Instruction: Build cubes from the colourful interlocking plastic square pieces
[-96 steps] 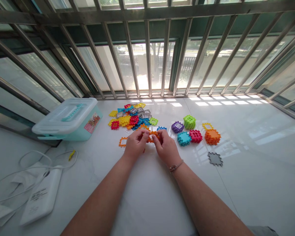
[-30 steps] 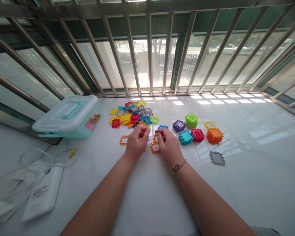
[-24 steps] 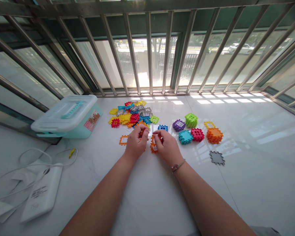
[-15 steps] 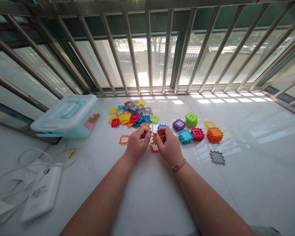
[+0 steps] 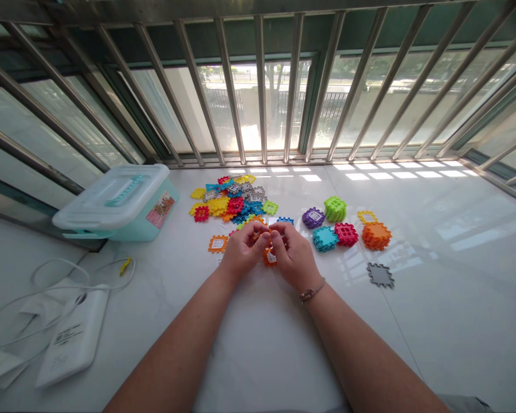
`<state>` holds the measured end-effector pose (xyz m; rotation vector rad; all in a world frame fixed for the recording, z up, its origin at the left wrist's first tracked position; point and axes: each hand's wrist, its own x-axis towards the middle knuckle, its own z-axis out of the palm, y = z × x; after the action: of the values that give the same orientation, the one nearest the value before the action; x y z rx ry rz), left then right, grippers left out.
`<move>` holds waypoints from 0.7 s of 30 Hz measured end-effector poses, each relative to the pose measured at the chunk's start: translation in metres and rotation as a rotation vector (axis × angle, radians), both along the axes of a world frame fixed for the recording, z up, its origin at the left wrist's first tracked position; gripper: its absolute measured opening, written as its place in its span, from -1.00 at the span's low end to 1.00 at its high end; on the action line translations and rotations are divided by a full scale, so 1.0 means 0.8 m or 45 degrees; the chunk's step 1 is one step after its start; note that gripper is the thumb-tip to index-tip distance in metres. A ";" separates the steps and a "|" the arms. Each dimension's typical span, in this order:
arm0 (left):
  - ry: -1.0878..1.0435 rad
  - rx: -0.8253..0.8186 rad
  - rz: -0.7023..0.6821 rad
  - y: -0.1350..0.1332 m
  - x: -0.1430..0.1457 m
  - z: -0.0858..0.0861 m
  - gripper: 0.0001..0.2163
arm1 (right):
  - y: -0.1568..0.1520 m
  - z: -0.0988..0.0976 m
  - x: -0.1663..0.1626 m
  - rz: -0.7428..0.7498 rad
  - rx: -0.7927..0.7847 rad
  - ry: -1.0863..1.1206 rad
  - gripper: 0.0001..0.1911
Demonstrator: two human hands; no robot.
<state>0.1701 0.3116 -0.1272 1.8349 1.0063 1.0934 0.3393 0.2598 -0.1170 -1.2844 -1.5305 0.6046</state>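
My left hand (image 5: 246,251) and my right hand (image 5: 296,255) meet over the floor, thumbs and fingertips pinched together. Between them shows a bit of an orange interlocking tile, mostly hidden by the fingers. Just below the fingertips is another orange tile (image 5: 270,257) with a white printed label; I cannot tell whether it lies on the floor or joins the held piece. Left of my left hand lies a labelled orange tile (image 5: 217,244). Beyond my right hand a blue tile (image 5: 285,220) partly shows.
A mixed heap of coloured tiles (image 5: 230,201) lies ahead. To the right are purple (image 5: 313,218), green (image 5: 335,209), turquoise (image 5: 325,239), red (image 5: 346,234) and orange (image 5: 376,236) stacks, plus a grey tile (image 5: 380,275). At left stand a lidded box (image 5: 116,203) and a white power bank (image 5: 74,338). Metal railings rise behind.
My hands have come together, closing the small gap between their fingertips. The tiles around them have stayed in place.
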 end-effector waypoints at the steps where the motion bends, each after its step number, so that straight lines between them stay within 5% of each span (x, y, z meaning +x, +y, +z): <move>1: 0.001 -0.008 0.004 0.000 0.000 -0.001 -0.66 | 0.000 0.000 0.000 0.000 0.004 -0.005 -0.68; 11: 0.010 -0.034 0.071 -0.001 0.005 0.002 -0.69 | 0.001 0.002 0.001 0.004 -0.037 0.007 -0.68; 21: -0.194 -0.215 -0.150 0.006 0.000 0.003 -0.67 | 0.002 -0.001 0.003 0.055 0.096 -0.097 -0.73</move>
<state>0.1701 0.3161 -0.1247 1.6288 0.8636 1.0284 0.3417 0.2613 -0.1177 -1.2323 -1.6323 0.5254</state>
